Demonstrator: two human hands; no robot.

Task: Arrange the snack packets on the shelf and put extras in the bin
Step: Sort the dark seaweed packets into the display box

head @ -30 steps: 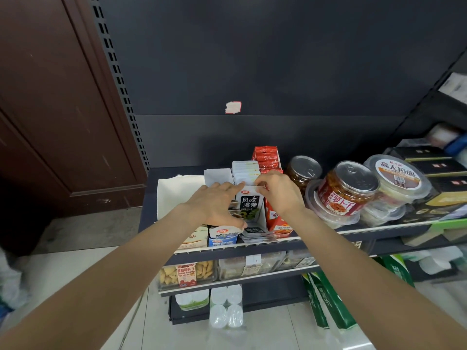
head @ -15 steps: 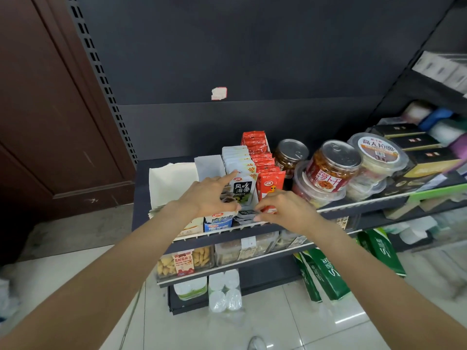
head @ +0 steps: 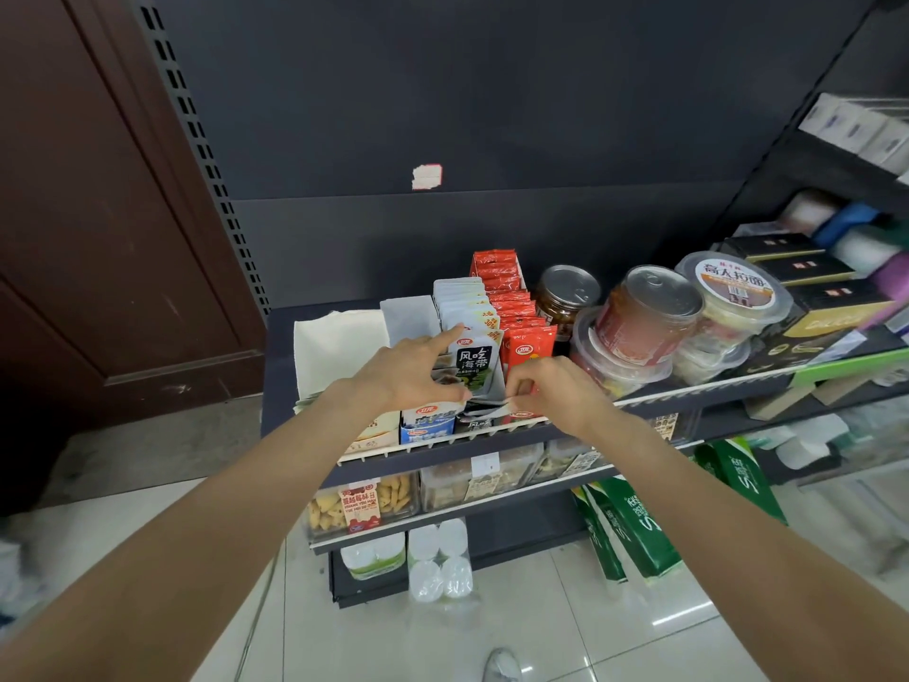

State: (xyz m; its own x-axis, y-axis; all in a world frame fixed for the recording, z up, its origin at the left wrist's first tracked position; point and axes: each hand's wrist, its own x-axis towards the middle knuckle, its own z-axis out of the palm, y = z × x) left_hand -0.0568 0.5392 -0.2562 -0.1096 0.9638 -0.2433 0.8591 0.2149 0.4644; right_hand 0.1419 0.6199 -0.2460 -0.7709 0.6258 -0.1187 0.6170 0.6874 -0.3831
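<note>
A row of grey-and-black seaweed snack packets point(head: 473, 359) stands in a display box on the dark shelf point(head: 280, 366), with a row of red snack packets point(head: 526, 349) just to its right. My left hand point(head: 413, 371) rests against the front seaweed packet, its index finger stretched along the packet's top left corner. Several loose packets point(head: 484, 415) lie flat at the shelf's front edge. My right hand point(head: 551, 391) pinches one of these flat packets at its right end.
Jars point(head: 565, 300) and round plastic tubs point(head: 733, 307) crowd the shelf to the right. A cream cloth point(head: 339, 347) lies at the shelf's left. Small blue and white boxes point(head: 427, 423) stand at the front rail. A lower shelf holds biscuit tubs point(head: 361, 502). Green packs point(head: 634, 529) stand on the floor.
My right hand came down from the top of the red packets to the shelf's front edge and took hold of a flat packet. My left hand stayed on the front seaweed packet.
</note>
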